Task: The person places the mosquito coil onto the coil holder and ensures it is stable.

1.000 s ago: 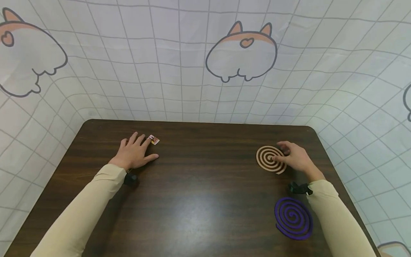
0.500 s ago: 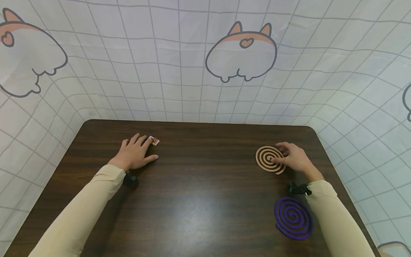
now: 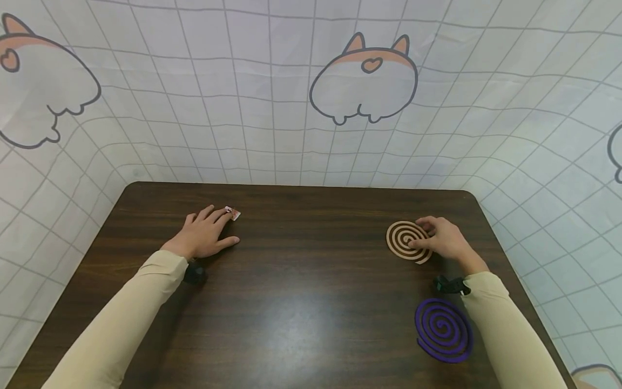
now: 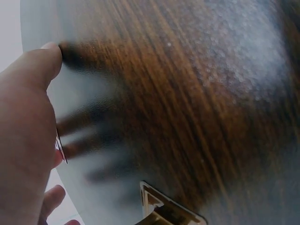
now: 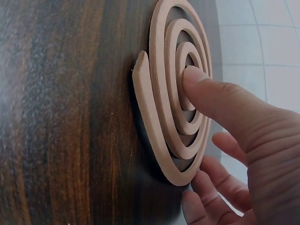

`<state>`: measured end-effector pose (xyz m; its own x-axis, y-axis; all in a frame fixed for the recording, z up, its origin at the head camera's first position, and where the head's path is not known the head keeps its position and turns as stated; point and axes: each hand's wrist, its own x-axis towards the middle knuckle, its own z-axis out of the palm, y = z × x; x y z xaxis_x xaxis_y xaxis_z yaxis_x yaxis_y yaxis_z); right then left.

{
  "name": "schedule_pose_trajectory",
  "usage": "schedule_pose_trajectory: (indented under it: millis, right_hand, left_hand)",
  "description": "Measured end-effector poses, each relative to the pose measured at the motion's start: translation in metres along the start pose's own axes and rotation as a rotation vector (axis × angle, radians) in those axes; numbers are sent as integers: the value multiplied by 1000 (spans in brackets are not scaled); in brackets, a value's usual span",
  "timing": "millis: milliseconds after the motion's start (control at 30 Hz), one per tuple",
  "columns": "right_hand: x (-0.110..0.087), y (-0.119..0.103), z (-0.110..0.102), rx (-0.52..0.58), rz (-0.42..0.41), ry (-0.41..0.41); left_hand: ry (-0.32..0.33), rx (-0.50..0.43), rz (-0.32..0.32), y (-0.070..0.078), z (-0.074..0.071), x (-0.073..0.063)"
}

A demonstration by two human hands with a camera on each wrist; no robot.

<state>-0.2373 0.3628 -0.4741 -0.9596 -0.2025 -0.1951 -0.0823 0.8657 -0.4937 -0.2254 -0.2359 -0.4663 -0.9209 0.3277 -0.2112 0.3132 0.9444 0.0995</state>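
In the head view my left hand point(image 3: 201, 236) lies with spread, straight fingers at the table's far left. Its index fingertip touches a small printed card point(image 3: 233, 214); only a thin edge of the card point(image 4: 62, 146) shows in the left wrist view. On the right, a tan mosquito coil point(image 3: 394, 237) lies flat on the table. My right hand point(image 3: 447, 237) is over its right side, the thumb point(image 5: 194, 75) resting on the coil's middle. The other fingers point(image 5: 211, 197) bend loosely beside the coil's outer edge; whether they press on it is hard to tell.
A purple mosquito coil point(image 3: 443, 330) lies nearer to me, beside the right forearm. The brown wood-grain table point(image 3: 301, 259) meets a white grid-patterned curtain point(image 3: 291, 135) behind it. A black device point(image 3: 449, 284) is on the right wrist. Something gold-coloured point(image 4: 171, 208) shows low in the left wrist view.
My right thumb has shifted slightly toward me over the tan coil. The card under the left index finger has moved very slightly to the right. Both coils stay in place.
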Motion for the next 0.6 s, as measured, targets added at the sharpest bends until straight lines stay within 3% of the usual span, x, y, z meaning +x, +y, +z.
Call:
schedule_pose_trajectory:
  millis: [600]
  right_hand:
    - [3,-1,-1,-18,11,9]
  left_hand:
    - [-5,-42,-19,-1,3,-1]
